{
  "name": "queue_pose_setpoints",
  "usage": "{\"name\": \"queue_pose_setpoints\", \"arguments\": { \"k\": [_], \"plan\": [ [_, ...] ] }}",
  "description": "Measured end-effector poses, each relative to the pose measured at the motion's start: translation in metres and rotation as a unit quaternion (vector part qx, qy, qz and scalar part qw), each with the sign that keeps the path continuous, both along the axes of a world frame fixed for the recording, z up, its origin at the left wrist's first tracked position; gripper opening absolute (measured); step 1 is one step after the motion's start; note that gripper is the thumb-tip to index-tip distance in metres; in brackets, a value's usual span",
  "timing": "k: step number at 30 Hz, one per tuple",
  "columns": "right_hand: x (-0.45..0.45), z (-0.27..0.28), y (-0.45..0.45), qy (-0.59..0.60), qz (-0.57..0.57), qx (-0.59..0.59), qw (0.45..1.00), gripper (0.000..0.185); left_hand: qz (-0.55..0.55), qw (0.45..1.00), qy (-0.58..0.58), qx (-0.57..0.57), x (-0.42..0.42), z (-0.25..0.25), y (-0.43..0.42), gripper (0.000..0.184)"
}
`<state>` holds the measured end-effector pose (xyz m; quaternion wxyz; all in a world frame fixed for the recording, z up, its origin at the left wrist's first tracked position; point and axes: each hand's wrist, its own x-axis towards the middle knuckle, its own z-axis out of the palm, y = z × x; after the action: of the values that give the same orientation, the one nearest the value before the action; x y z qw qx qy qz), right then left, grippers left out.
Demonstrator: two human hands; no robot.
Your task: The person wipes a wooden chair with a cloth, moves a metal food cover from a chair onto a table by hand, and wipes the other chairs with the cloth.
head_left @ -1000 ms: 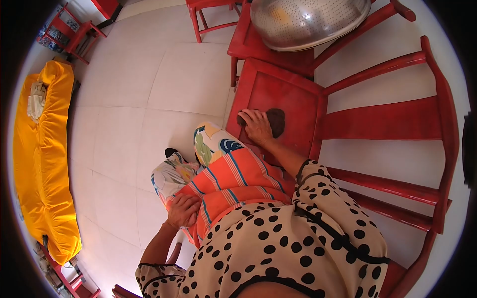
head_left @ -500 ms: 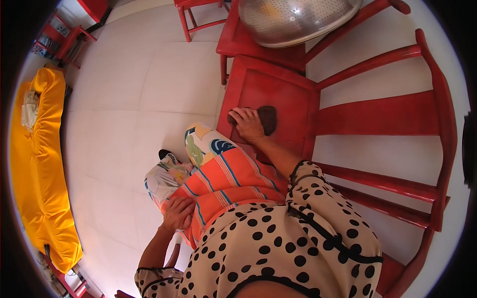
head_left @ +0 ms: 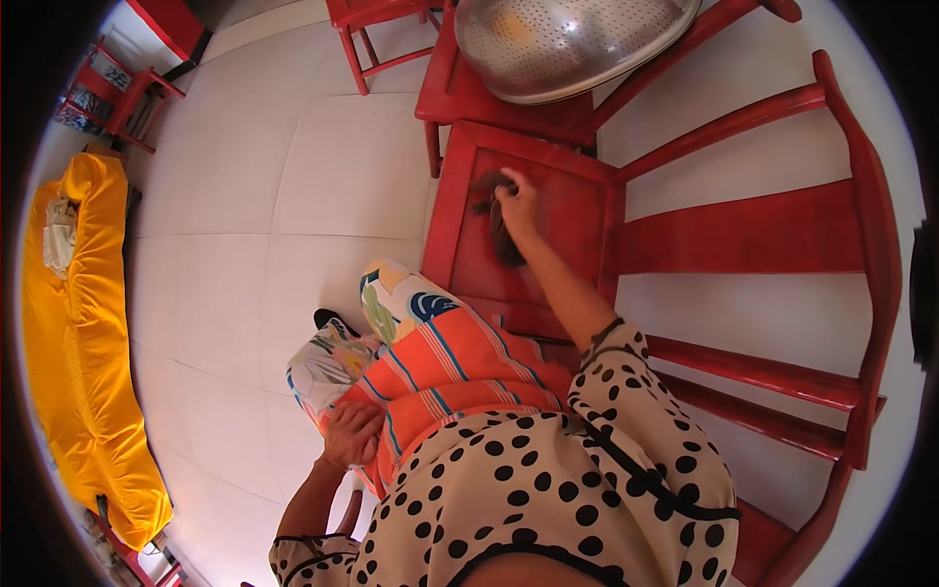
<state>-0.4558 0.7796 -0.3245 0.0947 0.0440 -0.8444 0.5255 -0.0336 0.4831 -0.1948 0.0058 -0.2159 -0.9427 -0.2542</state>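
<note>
My right hand (head_left: 520,207) is closed on a dark brown cloth (head_left: 506,245), gathered between thumb and fingers. The bunched cloth lies against the seat of a red wooden chair (head_left: 562,210), beside my right knee. Part of the cloth shows above the hand and part hangs below it. My left hand (head_left: 353,434) rests on my left thigh over an orange striped apron (head_left: 445,357), its fingers loosely bent and lying on the fabric. I see nothing in that hand.
A large perforated metal colander (head_left: 577,44) lies upside down on another red chair (head_left: 465,88) ahead. A red stool or chair (head_left: 377,15) stands farther off. A long piece covered in yellow cloth (head_left: 93,362) runs along the left. Pale tiles (head_left: 225,284) make up the floor.
My right hand has moved forward on the seat and lifted slightly, bunching the cloth that it pressed flat before. My left hand stays on the thigh. The view has tipped a little.
</note>
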Motion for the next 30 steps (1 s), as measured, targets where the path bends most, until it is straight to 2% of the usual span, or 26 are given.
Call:
{"name": "queue_pose_setpoints", "arguments": {
  "k": [2, 5, 8, 14, 20, 23, 26, 30],
  "plan": [
    [-0.025, 0.021, -0.001, -0.001, -0.034, 0.036, 0.999, 0.043, -0.002, 1.0, -0.006, -0.001, -0.002, 0.0, -0.001, 0.031],
    [-0.052, -0.009, -0.012, -0.014, 0.01, 0.21, 0.978, 0.047, 0.0, 1.0, -0.014, -0.004, -0.004, 0.002, -0.001, 0.031],
    [-0.041, 0.003, -0.031, -0.011, 0.009, 0.345, 0.939, 0.049, 0.002, 1.0, -0.017, -0.009, -0.006, 0.004, 0.0, 0.031],
    [-0.043, 0.016, -0.035, -0.027, 0.027, 0.375, 0.926, 0.049, 0.001, 1.0, -0.013, -0.005, -0.006, 0.002, -0.003, 0.032],
    [-0.052, 0.022, -0.031, -0.064, 0.036, 0.358, 0.931, 0.047, -0.002, 1.0, -0.008, 0.0, -0.007, 0.002, -0.003, 0.031],
    [-0.046, 0.002, -0.032, -0.014, -0.009, 0.304, 0.952, 0.048, -0.003, 1.0, -0.008, -0.003, -0.008, 0.003, -0.004, 0.031],
    [-0.035, 0.02, -0.031, -0.031, 0.031, 0.329, 0.943, 0.05, -0.003, 1.0, -0.008, -0.005, -0.004, 0.001, -0.005, 0.031],
    [-0.038, 0.016, -0.028, -0.033, 0.065, 0.394, 0.916, 0.054, -0.002, 1.0, -0.011, -0.003, -0.005, 0.001, -0.005, 0.032]
  ]
}}
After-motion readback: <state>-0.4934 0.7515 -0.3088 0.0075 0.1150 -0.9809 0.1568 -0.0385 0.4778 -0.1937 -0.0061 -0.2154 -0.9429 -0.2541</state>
